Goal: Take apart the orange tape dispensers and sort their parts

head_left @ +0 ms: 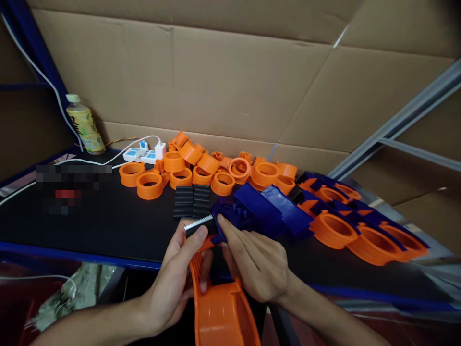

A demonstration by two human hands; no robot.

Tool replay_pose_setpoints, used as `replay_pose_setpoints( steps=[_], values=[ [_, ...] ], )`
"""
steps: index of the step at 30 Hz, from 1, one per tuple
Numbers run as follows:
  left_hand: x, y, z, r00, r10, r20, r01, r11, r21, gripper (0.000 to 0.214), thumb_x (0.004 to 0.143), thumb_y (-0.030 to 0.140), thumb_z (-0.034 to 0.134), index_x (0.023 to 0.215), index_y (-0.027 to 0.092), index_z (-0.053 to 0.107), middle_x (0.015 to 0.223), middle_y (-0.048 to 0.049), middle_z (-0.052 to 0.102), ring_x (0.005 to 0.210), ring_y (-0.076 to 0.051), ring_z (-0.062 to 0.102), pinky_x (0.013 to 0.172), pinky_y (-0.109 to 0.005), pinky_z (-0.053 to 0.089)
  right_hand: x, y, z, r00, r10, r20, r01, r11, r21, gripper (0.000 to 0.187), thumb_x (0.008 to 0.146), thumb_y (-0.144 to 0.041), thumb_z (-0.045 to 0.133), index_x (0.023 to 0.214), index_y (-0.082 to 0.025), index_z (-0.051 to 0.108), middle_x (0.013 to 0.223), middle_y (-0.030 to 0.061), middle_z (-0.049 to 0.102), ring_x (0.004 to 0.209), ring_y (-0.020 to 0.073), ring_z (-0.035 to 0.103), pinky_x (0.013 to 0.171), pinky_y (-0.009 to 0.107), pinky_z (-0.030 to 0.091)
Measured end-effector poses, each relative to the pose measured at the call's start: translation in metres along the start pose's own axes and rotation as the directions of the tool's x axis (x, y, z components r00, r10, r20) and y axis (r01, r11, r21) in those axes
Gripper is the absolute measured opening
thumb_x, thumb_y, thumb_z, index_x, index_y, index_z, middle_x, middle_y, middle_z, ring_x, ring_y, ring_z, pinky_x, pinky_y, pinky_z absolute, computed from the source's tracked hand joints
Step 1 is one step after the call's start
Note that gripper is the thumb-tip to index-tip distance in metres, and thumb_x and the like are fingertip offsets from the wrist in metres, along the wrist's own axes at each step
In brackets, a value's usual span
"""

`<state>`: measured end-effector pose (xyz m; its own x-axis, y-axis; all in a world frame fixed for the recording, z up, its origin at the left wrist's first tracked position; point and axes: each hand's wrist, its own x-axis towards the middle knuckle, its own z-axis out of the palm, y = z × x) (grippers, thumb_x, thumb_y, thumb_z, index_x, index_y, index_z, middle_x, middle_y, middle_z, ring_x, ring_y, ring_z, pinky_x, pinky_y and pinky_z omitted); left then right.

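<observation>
An orange tape dispenser (221, 315) with a ring-shaped body hangs down over the table's front edge. My left hand (171, 286) is wrapped round its handle, thumb on a black strip (196, 230) beside a white toothed blade (199, 222). At the other end of the blade, my right hand (257, 262) closes on a dark blue plastic part (219, 211), its index finger stretched along it. This blue part touches the dispenser's head; how it is joined is hidden by the fingers. Black ribbed pieces (192, 201) lie just behind.
Several orange ring-shaped bodies (175, 162) are heaped along the back. Blue plastic plates (286, 209) lie right of centre, beside several orange-and-blue dispensers (334, 229). A power strip (135, 154) with white cables and a bottle (85, 126) stand back left, before a cardboard wall (216, 81).
</observation>
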<state>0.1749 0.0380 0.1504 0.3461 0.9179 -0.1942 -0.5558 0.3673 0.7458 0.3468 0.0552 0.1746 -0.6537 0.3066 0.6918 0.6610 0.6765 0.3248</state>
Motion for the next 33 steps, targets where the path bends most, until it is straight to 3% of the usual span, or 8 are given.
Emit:
replay_pose_setpoints(
  steps=[4, 10, 16, 26, 30, 33],
  values=[
    [0.001, 0.002, -0.001, 1.000, -0.002, 0.007, 0.002, 1.000, -0.008, 0.025, 0.094, 0.047, 0.056, 0.099, 0.024, 0.048, 0.047, 0.0088, 0.044, 0.036, -0.005, 0.036, 0.038, -0.014, 0.023, 0.002, 0.001, 0.006, 0.999, -0.032, -0.044, 0.031, 0.999, -0.029, 0.064, 0.089, -0.007, 0.056, 0.147, 0.006, 0.034, 0.112, 0.0221, 0.071, 0.079, 0.0197, 0.073, 0.058, 0.026, 0.057],
    [0.004, 0.005, -0.001, 1.000, 0.028, -0.013, -0.028, 0.999, 0.018, 0.025, 0.093, 0.046, 0.058, 0.097, 0.024, 0.047, 0.049, 0.0094, 0.044, 0.037, -0.005, 0.036, 0.040, -0.015, 0.028, 0.004, 0.000, 0.010, 0.997, -0.012, -0.070, 0.009, 0.999, -0.044, 0.068, 0.088, -0.006, 0.054, 0.150, 0.005, 0.029, 0.107, 0.0214, 0.073, 0.072, 0.0193, 0.072, 0.056, 0.028, 0.055],
    [0.005, 0.002, -0.001, 0.999, 0.034, -0.024, -0.033, 0.999, 0.041, 0.027, 0.092, 0.047, 0.059, 0.103, 0.025, 0.048, 0.050, 0.0102, 0.042, 0.036, -0.005, 0.035, 0.040, -0.015, 0.029, 0.001, 0.008, 0.008, 0.997, -0.076, -0.016, 0.076, 0.996, 0.046, 0.054, 0.086, -0.005, 0.057, 0.138, 0.006, 0.045, 0.111, 0.0213, 0.072, 0.103, 0.0244, 0.071, 0.082, 0.032, 0.061],
    [0.003, -0.002, 0.000, 0.995, 0.091, -0.028, -0.089, 0.994, 0.064, 0.026, 0.094, 0.047, 0.056, 0.099, 0.025, 0.044, 0.046, 0.0113, 0.040, 0.036, -0.006, 0.032, 0.039, -0.015, 0.030, 0.001, 0.008, 0.004, 0.996, -0.089, -0.010, 0.089, 0.995, 0.035, 0.045, 0.089, -0.007, 0.055, 0.133, 0.003, 0.052, 0.112, 0.0212, 0.071, 0.096, 0.0224, 0.073, 0.081, 0.029, 0.063],
    [0.002, -0.007, -0.003, 0.993, 0.116, -0.029, -0.113, 0.991, 0.077, 0.024, 0.095, 0.046, 0.056, 0.099, 0.025, 0.044, 0.047, 0.0105, 0.043, 0.038, -0.006, 0.035, 0.043, -0.015, 0.033, -0.002, 0.002, 0.007, 0.998, -0.048, -0.047, 0.050, 0.998, 0.045, 0.044, 0.090, -0.008, 0.054, 0.131, 0.005, 0.053, 0.114, 0.0220, 0.070, 0.112, 0.0263, 0.067, 0.092, 0.035, 0.060],
    [0.006, -0.008, -0.006, 0.988, 0.149, -0.049, -0.142, 0.982, 0.128, 0.025, 0.095, 0.047, 0.055, 0.101, 0.025, 0.044, 0.045, 0.0110, 0.042, 0.037, -0.007, 0.035, 0.042, -0.016, 0.032, -0.006, 0.005, 0.012, 0.996, -0.090, -0.026, 0.092, 0.994, 0.060, 0.042, 0.088, -0.008, 0.058, 0.127, 0.008, 0.055, 0.115, 0.0248, 0.069, 0.112, 0.0282, 0.067, 0.093, 0.036, 0.060]
  ],
)
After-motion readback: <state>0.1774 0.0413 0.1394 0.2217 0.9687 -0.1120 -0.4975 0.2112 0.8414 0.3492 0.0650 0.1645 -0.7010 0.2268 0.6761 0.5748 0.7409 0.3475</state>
